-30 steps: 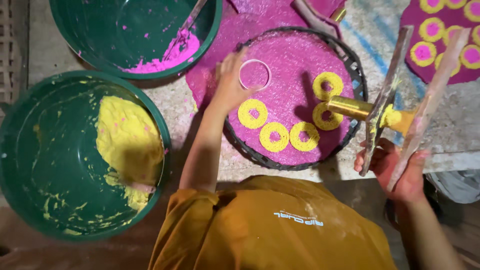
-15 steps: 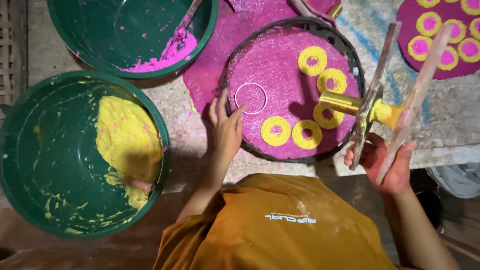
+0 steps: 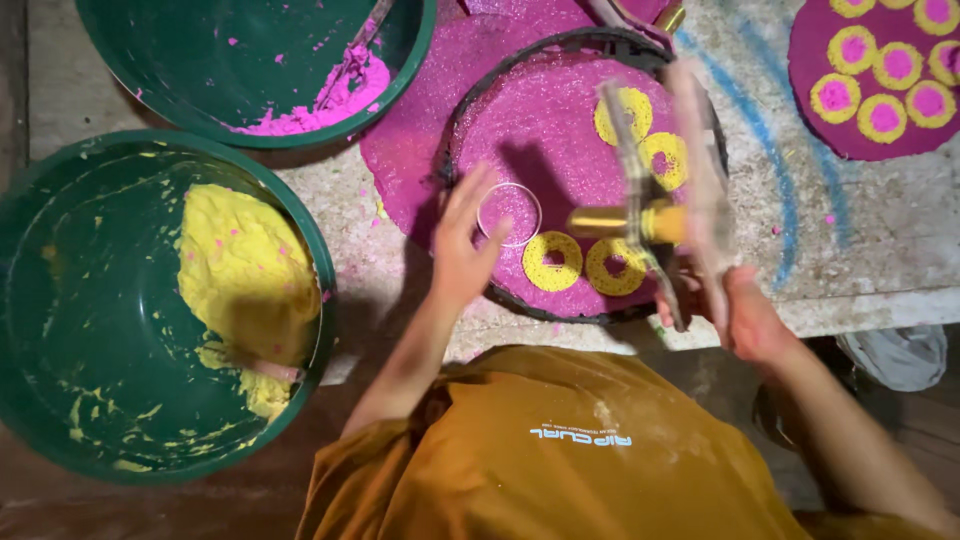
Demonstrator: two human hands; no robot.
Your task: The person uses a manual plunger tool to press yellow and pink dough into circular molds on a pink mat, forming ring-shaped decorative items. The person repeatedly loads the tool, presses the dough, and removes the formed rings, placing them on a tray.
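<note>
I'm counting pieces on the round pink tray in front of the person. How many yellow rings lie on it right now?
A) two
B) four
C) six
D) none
B: the round pink tray carries four yellow rings, two near its front edge and two farther back, partly behind the blurred tool; the clear ring by the left hand has no yellow in it.

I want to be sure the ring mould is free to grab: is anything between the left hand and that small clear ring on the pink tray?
Nothing visible: the left hand is right at the ring, fingertips beside its rim.
</note>
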